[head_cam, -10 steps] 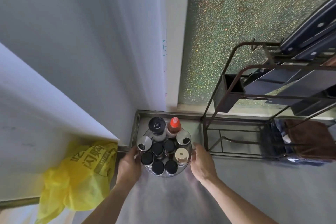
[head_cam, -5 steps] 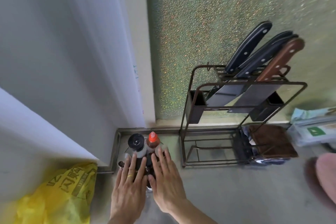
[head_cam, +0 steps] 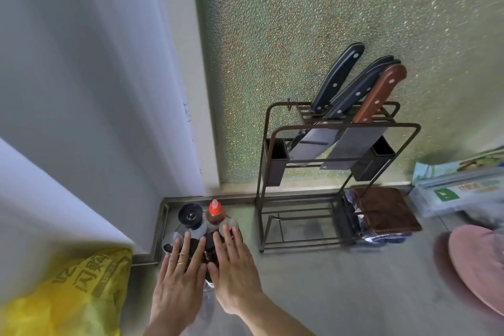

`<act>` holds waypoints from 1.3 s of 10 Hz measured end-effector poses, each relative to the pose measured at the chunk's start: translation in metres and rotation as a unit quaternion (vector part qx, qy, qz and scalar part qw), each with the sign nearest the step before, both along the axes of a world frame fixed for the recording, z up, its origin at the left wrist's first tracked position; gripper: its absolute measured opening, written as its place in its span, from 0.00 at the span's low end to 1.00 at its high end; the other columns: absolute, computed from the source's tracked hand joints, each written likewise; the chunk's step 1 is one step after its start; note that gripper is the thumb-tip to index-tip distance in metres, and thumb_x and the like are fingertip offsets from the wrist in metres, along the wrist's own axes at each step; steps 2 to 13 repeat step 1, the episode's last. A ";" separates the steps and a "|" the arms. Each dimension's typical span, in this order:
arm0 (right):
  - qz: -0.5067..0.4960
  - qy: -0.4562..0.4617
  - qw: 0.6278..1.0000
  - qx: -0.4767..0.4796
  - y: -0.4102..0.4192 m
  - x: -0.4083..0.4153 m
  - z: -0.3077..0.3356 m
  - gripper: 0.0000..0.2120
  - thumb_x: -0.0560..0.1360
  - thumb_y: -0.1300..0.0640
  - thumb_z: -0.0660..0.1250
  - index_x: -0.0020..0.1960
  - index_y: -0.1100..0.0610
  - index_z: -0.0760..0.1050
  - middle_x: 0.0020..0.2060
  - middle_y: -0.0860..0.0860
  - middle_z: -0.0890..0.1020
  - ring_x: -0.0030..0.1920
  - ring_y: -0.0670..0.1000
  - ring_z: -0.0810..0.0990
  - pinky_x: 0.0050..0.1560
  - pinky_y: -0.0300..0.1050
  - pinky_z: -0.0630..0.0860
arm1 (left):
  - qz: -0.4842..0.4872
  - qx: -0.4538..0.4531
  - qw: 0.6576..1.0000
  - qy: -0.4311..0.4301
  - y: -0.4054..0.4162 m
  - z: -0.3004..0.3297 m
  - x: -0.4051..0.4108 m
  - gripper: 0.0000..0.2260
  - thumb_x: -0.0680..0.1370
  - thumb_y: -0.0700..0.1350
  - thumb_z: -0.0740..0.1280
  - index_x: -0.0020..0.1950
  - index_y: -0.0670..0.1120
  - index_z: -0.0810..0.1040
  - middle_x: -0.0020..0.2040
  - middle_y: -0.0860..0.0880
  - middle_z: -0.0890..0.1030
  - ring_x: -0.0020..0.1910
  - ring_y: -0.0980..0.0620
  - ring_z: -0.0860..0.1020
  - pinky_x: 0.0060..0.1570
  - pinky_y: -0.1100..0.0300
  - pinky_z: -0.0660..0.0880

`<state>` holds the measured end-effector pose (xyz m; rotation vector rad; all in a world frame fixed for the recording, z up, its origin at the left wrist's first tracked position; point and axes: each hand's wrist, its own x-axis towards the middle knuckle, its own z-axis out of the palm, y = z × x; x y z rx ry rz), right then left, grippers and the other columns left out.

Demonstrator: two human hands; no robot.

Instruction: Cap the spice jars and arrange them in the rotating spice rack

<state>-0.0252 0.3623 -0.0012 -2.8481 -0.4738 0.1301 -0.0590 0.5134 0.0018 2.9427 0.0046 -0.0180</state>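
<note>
The rotating spice rack (head_cam: 207,285) stands in the counter's back left corner, mostly hidden under my hands. Several capped jars stand in it; a black-lidded jar (head_cam: 190,216), a red-tipped sauce bottle (head_cam: 215,213) and a shaker-top jar (head_cam: 167,245) stick out behind my fingers. My left hand (head_cam: 178,279) lies flat, fingers straight, over the left jar tops. My right hand (head_cam: 234,271) lies flat beside it over the right jar tops. Neither hand holds anything.
A yellow plastic bag (head_cam: 68,292) lies at the left. A metal knife rack (head_cam: 335,172) with three knives stands to the right, a brown cloth (head_cam: 381,210) at its base. A pink round object (head_cam: 480,262) and packaged items (head_cam: 458,185) sit far right. A wall corner is behind.
A second ago my hands held the rack by its two sides; they have since come to lie flat over the jar tops. The view has tilted up and to the right.
</note>
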 end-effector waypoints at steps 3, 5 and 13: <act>0.010 0.007 0.998 0.069 -0.008 -0.007 0.020 0.30 0.84 0.41 0.47 0.81 0.56 0.55 0.82 0.52 0.52 0.81 0.53 0.48 0.80 0.49 0.53 | 0.002 -0.058 0.998 -0.034 -0.005 0.011 -0.005 0.26 0.84 0.56 0.42 0.80 0.51 0.60 0.81 0.44 0.58 0.82 0.48 0.50 0.78 0.57 0.43; 0.010 0.007 0.998 0.069 -0.008 -0.007 0.020 0.30 0.84 0.41 0.47 0.81 0.56 0.55 0.82 0.52 0.52 0.81 0.53 0.48 0.80 0.49 0.53 | 0.002 -0.058 0.998 -0.034 -0.005 0.011 -0.005 0.26 0.84 0.56 0.42 0.80 0.51 0.60 0.81 0.44 0.58 0.82 0.48 0.50 0.78 0.57 0.43; 0.010 0.007 0.998 0.069 -0.008 -0.007 0.020 0.30 0.84 0.41 0.47 0.81 0.56 0.55 0.82 0.52 0.52 0.81 0.53 0.48 0.80 0.49 0.53 | 0.002 -0.058 0.998 -0.034 -0.005 0.011 -0.005 0.26 0.84 0.56 0.42 0.80 0.51 0.60 0.81 0.44 0.58 0.82 0.48 0.50 0.78 0.57 0.43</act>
